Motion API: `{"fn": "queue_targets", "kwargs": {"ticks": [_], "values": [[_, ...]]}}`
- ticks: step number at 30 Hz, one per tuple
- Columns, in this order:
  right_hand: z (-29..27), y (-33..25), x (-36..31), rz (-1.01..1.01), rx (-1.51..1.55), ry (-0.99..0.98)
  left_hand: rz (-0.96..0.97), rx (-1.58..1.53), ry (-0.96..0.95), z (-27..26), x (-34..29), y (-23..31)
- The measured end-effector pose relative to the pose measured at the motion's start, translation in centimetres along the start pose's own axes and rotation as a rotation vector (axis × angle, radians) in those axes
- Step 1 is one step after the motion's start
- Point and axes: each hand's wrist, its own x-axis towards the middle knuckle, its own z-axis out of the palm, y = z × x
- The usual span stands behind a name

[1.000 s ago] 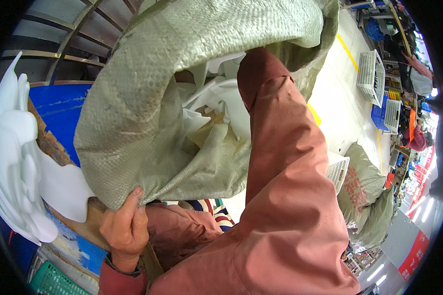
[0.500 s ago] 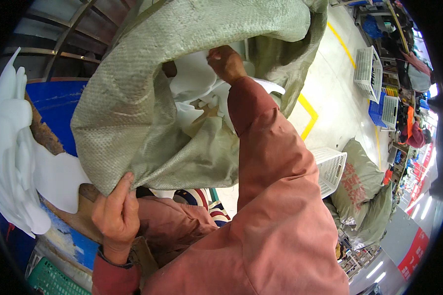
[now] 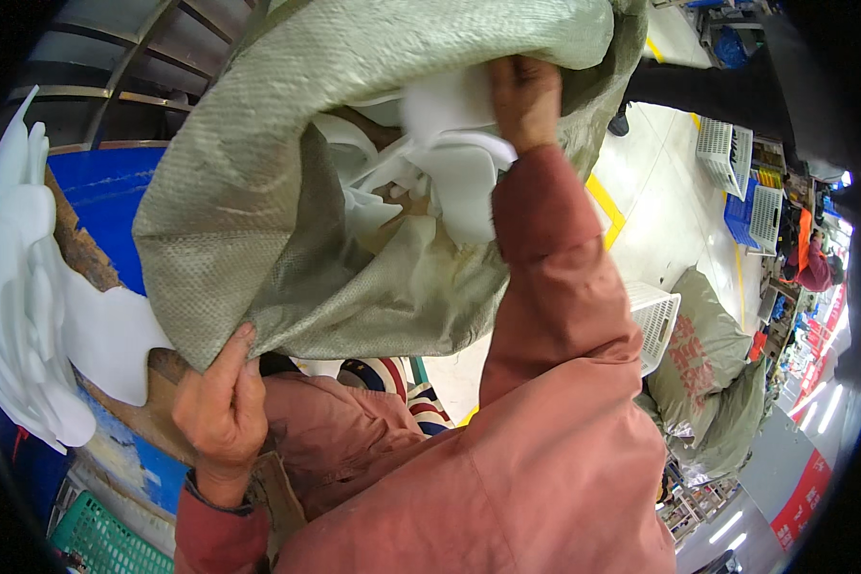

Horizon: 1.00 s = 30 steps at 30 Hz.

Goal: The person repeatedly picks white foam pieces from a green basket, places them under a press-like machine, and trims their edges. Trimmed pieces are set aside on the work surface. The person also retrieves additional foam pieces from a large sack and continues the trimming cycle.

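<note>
A big grey-green woven sack (image 3: pixel 230 191) gapes open in front of me, with several white, smooth, curved flat pieces (image 3: pixel 467 187) lying loose inside. My left hand (image 3: pixel 222 411) pinches the sack's near left rim between thumb and fingers. Inside the mouth, my right hand (image 3: pixel 526 105) is bent round the edge of a white flat piece (image 3: pixel 442 107), which is blurred by motion. The sack's upper fold partly hides its fingertips. At the left, a stack of similar white pieces (image 3: pixel 19 287) stands on a worn blue-edged board, one piece (image 3: pixel 115 335) lying flat beside it.
A green plastic basket (image 3: pixel 105 536) is at the lower left, a metal rack (image 3: pixel 115 86) at the upper left. To the right are white crates (image 3: pixel 652 320), full woven sacks (image 3: pixel 703 364) and yellow floor lines (image 3: pixel 607 215). A person in dark clothes (image 3: pixel 727 96) is at the upper right.
My right hand has moved right and slightly up within the sack, and a white piece beside it has shifted too. A person in dark clothes has come into view at the upper right.
</note>
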Motion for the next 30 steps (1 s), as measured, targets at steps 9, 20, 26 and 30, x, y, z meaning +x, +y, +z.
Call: {"fn": "queue_targets", "kwargs": {"ticks": [9,20,26,30], "values": [[-8.8,-2.9,1.3,0.158,0.036,-0.792,0.032,-0.021,0.044,0.4,0.0,-0.3],[-0.8,7.9,-10.0,0.221,-0.624,-0.538,0.057,-0.011,0.046,0.6,-0.3,-0.2],[-1.7,9.4,-9.6,-0.148,-0.595,-0.605,0.048,-0.044,0.050,0.8,-0.4,-0.2],[0.8,10.8,-8.4,-0.259,-0.835,-0.582,0.063,-0.029,0.000,0.5,-0.5,-0.4]]}}
